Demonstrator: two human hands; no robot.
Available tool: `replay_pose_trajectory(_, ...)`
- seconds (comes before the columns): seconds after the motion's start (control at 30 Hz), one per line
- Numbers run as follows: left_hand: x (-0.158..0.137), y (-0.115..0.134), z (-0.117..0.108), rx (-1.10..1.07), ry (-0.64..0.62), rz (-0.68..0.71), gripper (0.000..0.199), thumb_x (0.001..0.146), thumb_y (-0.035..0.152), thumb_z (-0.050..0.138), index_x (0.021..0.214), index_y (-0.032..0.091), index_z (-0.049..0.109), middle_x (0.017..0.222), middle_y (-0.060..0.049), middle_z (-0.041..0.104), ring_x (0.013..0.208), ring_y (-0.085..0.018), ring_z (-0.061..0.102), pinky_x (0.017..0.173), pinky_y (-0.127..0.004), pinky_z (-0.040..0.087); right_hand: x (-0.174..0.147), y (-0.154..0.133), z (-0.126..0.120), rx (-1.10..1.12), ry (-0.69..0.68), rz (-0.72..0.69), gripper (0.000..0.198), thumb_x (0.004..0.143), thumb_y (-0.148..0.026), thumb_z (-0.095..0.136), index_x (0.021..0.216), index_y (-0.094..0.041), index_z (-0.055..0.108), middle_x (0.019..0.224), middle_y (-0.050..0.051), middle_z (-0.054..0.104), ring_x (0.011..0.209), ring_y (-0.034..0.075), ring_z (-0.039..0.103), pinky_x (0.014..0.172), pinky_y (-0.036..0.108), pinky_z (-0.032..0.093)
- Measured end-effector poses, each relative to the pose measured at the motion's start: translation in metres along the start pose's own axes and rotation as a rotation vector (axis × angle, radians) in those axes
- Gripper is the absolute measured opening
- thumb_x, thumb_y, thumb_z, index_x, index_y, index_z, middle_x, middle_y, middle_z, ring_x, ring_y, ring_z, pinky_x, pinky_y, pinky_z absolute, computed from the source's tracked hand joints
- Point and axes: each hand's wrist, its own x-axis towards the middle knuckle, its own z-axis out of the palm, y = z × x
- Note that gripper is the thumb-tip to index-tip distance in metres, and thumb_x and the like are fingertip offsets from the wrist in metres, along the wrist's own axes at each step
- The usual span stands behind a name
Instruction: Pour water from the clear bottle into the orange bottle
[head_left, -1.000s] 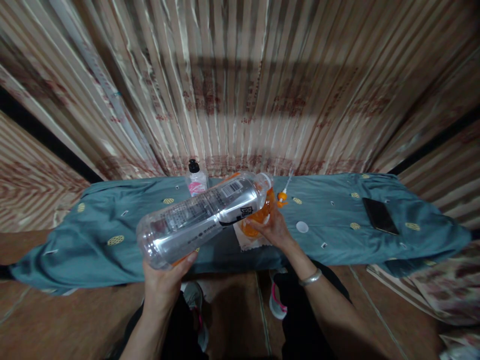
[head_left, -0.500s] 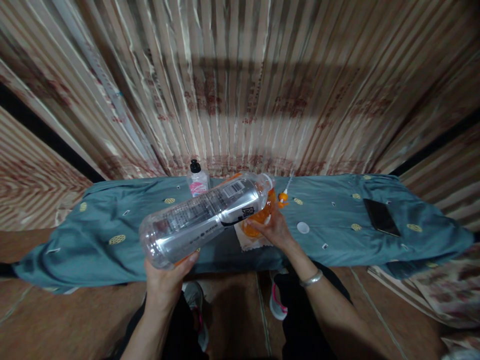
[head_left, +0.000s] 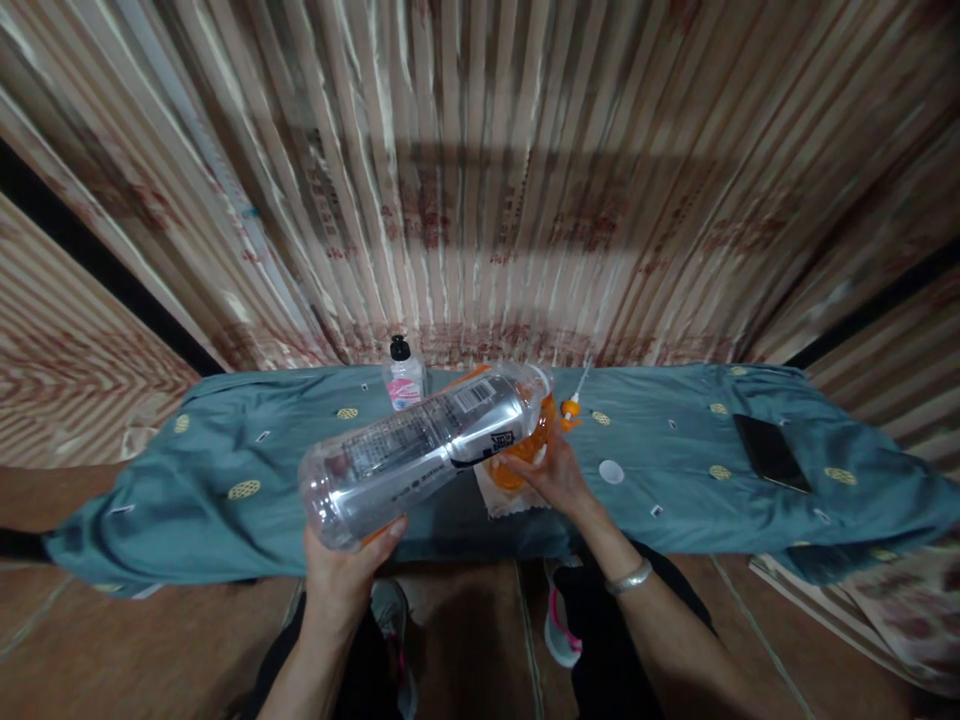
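Note:
My left hand (head_left: 349, 570) is closed round the base end of a large clear plastic bottle (head_left: 420, 455) with a silver label. The bottle tilts, its neck at the upper right, over an orange see-through bottle (head_left: 541, 425). Around that orange bottle my right hand (head_left: 553, 470) is closed, and the big bottle hides part of it. The orange bottle stands on a pale cloth (head_left: 506, 500). Beyond my right hand lies an orange pump top (head_left: 570, 410) with a clear tube. Whether liquid is flowing between the bottles I cannot make out.
A clear bottle with a black cap and pink label (head_left: 405, 380) stands at the back. On the teal cloth-covered bench (head_left: 667, 450) lie a white round cap (head_left: 611, 472) and a dark phone-like slab (head_left: 771, 452). Striped curtains (head_left: 480, 220) hang close behind.
The whole view has shifted a little, so everything sits slightly lower and further right. Both hands keep their holds, and the large bottle remains tilted over the orange one.

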Motion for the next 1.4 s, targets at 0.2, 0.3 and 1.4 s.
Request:
replay_pose_trajectory(0.2,0.003,-0.006,-0.009,0.002,-0.057,-0.009,0.065,0.052,0.027,0.091,0.111,0.022,0.063,0.094,-0.004,0.069,0.09,-0.02,0.066,0.089,-0.032,0.053,0.0,-0.002,0.0,-0.006,-0.006,-0.002,0.103,0.072,-0.038,0.08,0.154,-0.019,0.02,0.139,0.015,0.059,0.123,0.032,0.062,0.104,0.05,0.049)
replay_pose_trajectory(0.3,0.002,-0.008,-0.011,0.011,-0.056,-0.023,0.065,0.053,0.028,0.091,0.112,0.021,0.064,0.092,-0.004,0.069,0.086,-0.02,0.067,0.083,-0.029,0.055,-0.001,0.0,0.0,-0.009,-0.005,0.003,0.104,0.071,-0.038,0.081,0.154,-0.019,0.021,0.14,0.016,0.058,0.125,0.033,0.06,0.106,0.052,0.048)
replay_pose_trajectory(1.4,0.0,-0.02,-0.038,0.326,0.063,0.042,0.073,0.046,0.042,0.092,0.11,0.025,0.06,0.097,-0.006,0.067,0.094,-0.032,0.065,0.097,-0.058,0.048,-0.004,-0.007,0.004,0.006,-0.011,0.023,0.108,0.073,-0.029,0.08,0.157,-0.028,0.012,0.149,0.011,0.051,0.136,0.03,0.051,0.114,0.052,0.041)
